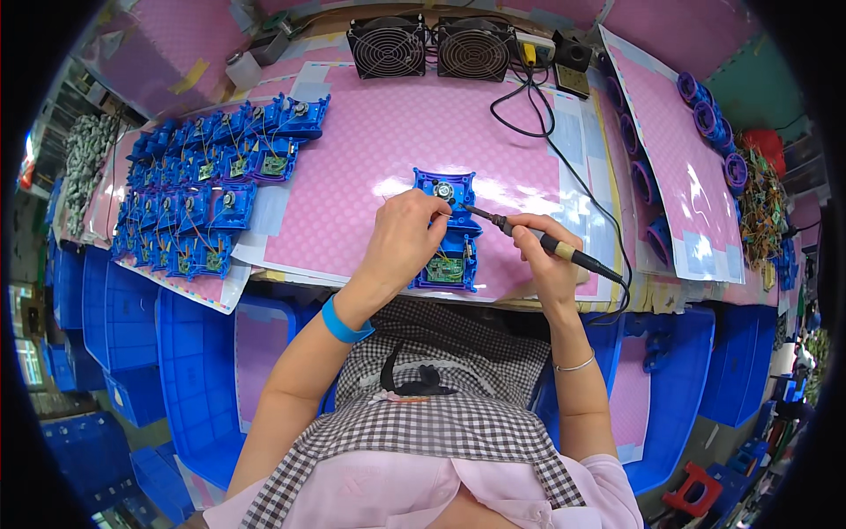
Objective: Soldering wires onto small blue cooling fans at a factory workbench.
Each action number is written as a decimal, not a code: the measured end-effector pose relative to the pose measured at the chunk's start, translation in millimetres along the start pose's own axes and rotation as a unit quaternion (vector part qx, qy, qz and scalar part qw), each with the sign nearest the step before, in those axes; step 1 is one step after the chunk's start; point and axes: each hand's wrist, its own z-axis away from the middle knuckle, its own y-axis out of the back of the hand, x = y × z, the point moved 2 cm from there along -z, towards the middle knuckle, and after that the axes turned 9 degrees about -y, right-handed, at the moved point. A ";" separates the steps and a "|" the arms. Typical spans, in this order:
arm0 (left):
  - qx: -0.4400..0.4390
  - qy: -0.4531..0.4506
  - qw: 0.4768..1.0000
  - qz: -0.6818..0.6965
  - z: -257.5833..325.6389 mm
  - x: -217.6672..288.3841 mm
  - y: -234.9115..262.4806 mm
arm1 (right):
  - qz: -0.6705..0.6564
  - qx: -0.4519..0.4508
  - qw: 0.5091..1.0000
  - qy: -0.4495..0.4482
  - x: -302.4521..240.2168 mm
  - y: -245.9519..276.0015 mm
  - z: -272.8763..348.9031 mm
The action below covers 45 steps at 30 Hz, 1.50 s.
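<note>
Item 1: my left hand (407, 236), fingers curled and pinched at the tips, resting on blue plastic housing (447, 231); whether it grips a wire I can't tell. Housing lies under and just right of that hand on pink mat (370, 141), w/ green circuit board (445, 269) at its near end, round part at far end.
Item 2: my right hand (546, 256), closed round soldering iron (529, 236), pen-style; tip points left, meeting the housing by my left fingertips.
Item 3: rows of like blue housings (211, 185), well left of left hand.
Item 4: two black fans (432, 46), far beyond both hands.
</note>
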 end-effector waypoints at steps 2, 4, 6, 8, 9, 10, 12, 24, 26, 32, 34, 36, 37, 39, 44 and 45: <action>-0.002 -0.009 1.000 -0.009 0.1 -1.4 -1.6 | 0.005 -0.003 1.000 0.003 -0.8 -0.4 0.4; -0.002 -0.006 1.000 -0.006 -0.8 -1.2 -1.7 | 0.009 -0.007 1.000 0.005 -1.8 -0.5 0.4; -0.004 -0.005 1.000 -0.001 -2.2 -1.1 -2.2 | 0.032 -0.005 0.999 0.021 -2.5 0.3 0.6; -0.015 -0.003 1.000 -0.008 -3.3 -0.8 -2.1 | 0.024 0.002 1.000 0.018 -1.7 1.2 0.4; -0.014 -0.002 1.000 -0.008 -3.5 -1.1 -2.1 | 0.014 0.009 1.000 0.015 -1.3 1.9 0.4; -0.016 -0.004 1.000 -0.013 -3.8 -1.2 -2.2 | 0.015 0.008 1.000 0.015 -1.2 2.3 0.3; -0.019 -0.006 1.000 -0.019 -4.0 -1.8 -2.4 | 0.007 0.016 1.000 0.021 -1.0 3.0 -0.1; -0.029 -0.002 0.999 -0.017 -6.2 -2.9 -5.1 | 0.012 0.020 0.999 0.036 -1.8 9.6 2.2; -0.024 -0.010 1.000 -0.017 -6.2 -3.6 -5.4 | 0.007 0.021 0.999 0.034 -0.7 10.0 2.2; -0.035 0.000 0.999 -0.015 -8.1 -1.9 -5.4 | 0.003 0.028 0.999 0.022 0.5 12.4 3.0; -0.037 0.001 0.999 -0.020 -8.7 -0.3 -4.8 | 0.001 0.029 0.999 0.020 -0.1 13.4 3.4; -0.038 0.003 0.999 -0.025 -9.0 -0.2 -5.0 | -0.031 0.032 0.999 0.003 -2.2 13.1 4.1; -0.035 0.002 0.999 -0.023 -9.1 -0.5 -5.4 | -0.030 0.031 0.999 0.004 -3.7 13.1 4.2; -0.032 0.002 0.999 -0.021 -8.3 -1.4 -6.1 | -0.048 0.042 0.998 -0.018 -4.6 12.5 4.9; -0.028 -0.015 0.999 -0.016 -9.4 -1.0 -9.0 | -0.024 0.062 0.998 -0.022 -8.5 13.0 8.8; -0.028 -0.026 0.999 -0.005 -10.0 0.6 -9.5 | -0.021 0.069 0.997 -0.022 -7.4 15.3 8.5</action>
